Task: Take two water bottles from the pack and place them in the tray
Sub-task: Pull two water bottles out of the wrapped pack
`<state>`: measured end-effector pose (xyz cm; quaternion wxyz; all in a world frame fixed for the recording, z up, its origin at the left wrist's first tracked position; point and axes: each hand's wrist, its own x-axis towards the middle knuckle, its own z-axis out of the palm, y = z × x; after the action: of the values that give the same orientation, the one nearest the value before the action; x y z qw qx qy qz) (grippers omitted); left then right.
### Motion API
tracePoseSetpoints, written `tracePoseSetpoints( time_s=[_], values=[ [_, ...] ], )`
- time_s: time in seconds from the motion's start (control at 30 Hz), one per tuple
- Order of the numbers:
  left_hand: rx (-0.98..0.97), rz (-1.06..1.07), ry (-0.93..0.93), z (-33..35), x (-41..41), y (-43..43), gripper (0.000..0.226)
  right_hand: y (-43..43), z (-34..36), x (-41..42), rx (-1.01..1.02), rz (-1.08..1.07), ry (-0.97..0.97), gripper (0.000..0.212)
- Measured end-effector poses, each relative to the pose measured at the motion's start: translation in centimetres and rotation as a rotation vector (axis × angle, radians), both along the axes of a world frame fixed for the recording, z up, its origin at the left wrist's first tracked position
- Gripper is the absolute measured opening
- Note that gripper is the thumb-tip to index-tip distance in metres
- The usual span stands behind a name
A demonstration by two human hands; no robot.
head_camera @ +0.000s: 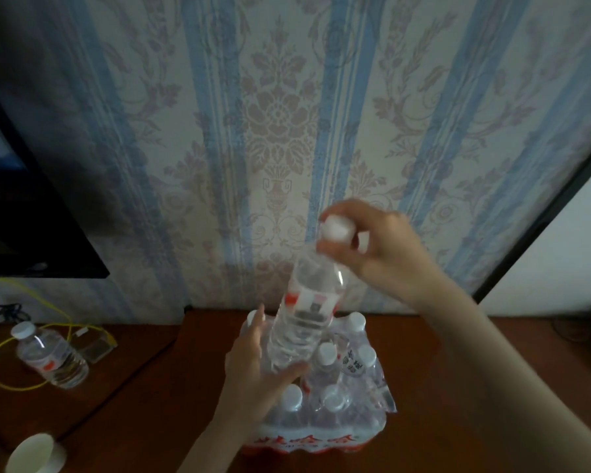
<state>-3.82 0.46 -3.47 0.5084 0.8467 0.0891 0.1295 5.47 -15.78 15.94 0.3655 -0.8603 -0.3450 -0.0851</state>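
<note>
A shrink-wrapped pack of water bottles (pixel 352 401) with white caps and a red band stands on the brown table. One clear water bottle (pixel 304 312) with a red-and-white label is lifted partly out of the pack, tilted. My right hand (pixel 376 247) pinches its white cap and neck from above. My left hand (pixel 253 370) wraps around the bottle's lower body, just over the pack. Another water bottle (pixel 53 356) stands on the table at the far left. No tray is in view.
A yellow cable (pixel 0 346) loops around the left bottle. A white paper cup (pixel 35 454) sits at the bottom left corner. A dark screen (pixel 31 220) hangs on the wallpapered wall at left. The brown table (pixel 144 414) extends on both sides.
</note>
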Motion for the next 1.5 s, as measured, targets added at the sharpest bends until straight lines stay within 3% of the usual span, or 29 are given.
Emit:
tracePoseSetpoints(
  time_s=[0.07, 0.2, 0.37, 0.47, 0.57, 0.63, 0.73, 0.77, 0.9, 1.03, 1.23, 1.4, 1.5],
  values=[
    [-0.111, -0.072, 0.012, 2.0, 1.1, -0.1, 0.115, -0.1, 2.1, 0.6, 0.131, -0.019, 0.043, 0.026],
    [-0.379, -0.333, 0.006, 5.9, 2.6, -0.6, 0.094, 0.9, 2.9, 1.7, 0.214, -0.014, 0.182, 0.023],
    [-0.529, -0.234, -0.015, 7.3, 3.9, -1.1, 0.046, 2.8, -0.2, 1.0, 0.17, -0.022, 0.279, 0.032],
    [-0.567, -0.169, 0.002, 6.9, 4.0, -0.8, 0.043, 3.2, -1.7, 0.9, 0.156, -0.075, 0.266, 0.047],
    [-0.612, -0.081, 0.002, 6.6, 4.2, -0.2, 0.049, 2.4, -4.4, 0.8, 0.235, -0.048, 0.395, 0.06],
    [-0.612, -0.046, 0.014, 6.7, 4.4, 0.4, 0.042, 1.0, -7.4, 0.6, 0.098, -0.058, 0.485, 0.054],
    [-0.604, -0.034, 0.01, 7.2, 4.4, 1.0, 0.07, -0.8, -12.7, 0.1, -0.584, -0.028, 0.547, 0.048],
    [-0.604, -0.038, 0.006, 7.3, 4.4, 1.1, 0.075, -0.9, -14.1, -0.1, -0.715, -0.023, 0.529, 0.048],
    [-0.611, -0.052, -0.007, 7.7, 4.3, 1.0, 0.064, 0.3, -17.6, 0.1, -0.937, -0.065, 0.348, 0.045],
    [-0.612, -0.072, -0.002, 7.7, 4.3, 1.1, 0.044, 1.0, -18.8, 0.8, -0.99, -0.137, 0.246, 0.035],
    [-0.629, -0.073, -0.002, 7.6, 3.9, 1.0, 0.065, 0.8, -19.9, -1.1, -0.815, -0.187, 0.261, 0.048],
    [-0.652, -0.047, 0.027, 7.0, 3.4, 1.5, 0.038, 2.4, -19.1, -1.2, -0.987, -0.142, 0.246, 0.062],
    [-0.643, -0.048, 0.029, 6.8, 3.1, 1.8, 0.042, 3.2, -19.0, -0.8, -0.991, -0.066, 0.324, 0.07]
  ],
)
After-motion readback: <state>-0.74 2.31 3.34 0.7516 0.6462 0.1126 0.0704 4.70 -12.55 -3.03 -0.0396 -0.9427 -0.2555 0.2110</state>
